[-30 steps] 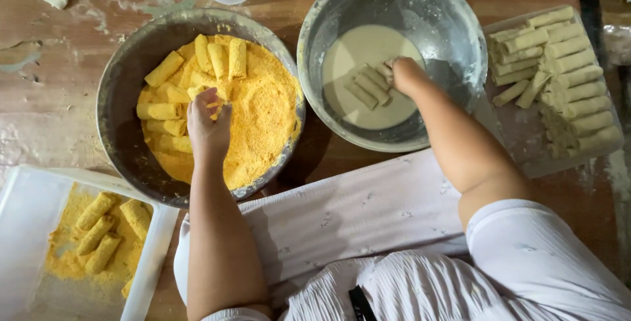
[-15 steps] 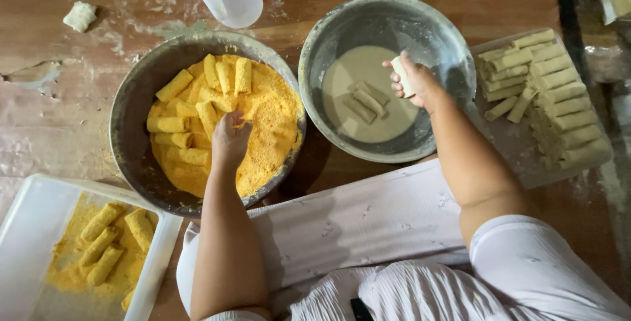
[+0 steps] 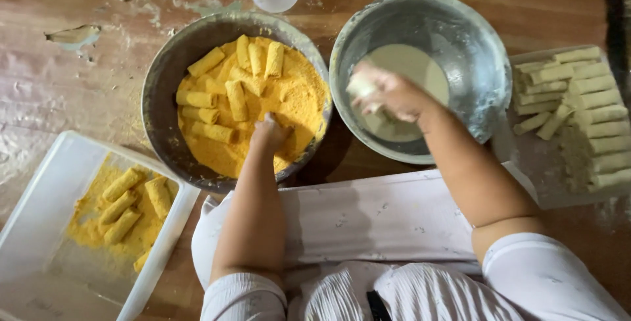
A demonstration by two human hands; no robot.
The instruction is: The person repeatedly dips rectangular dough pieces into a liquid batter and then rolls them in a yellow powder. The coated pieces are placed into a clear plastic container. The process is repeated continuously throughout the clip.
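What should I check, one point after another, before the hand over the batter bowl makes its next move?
1. Right hand grips a pale batter-coated stick over the grey metal bowl of white batter: ok.
2. Batter has stopped dripping: cannot tell.
3. Free spot in the round metal bowl of yellow crumbs: ok, bare crumbs at the right.
4. Left hand is out of the crumbs: not ok, it rests in them.
5. White rectangular plastic tray has room beside its coated sticks: ok.

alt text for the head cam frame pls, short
Left hand presses into a metal bowl of yellow crumbs holding coated sticks; right hand lifts a battered stick over the batter bowl. Plain sticks lie right, a white tray left.
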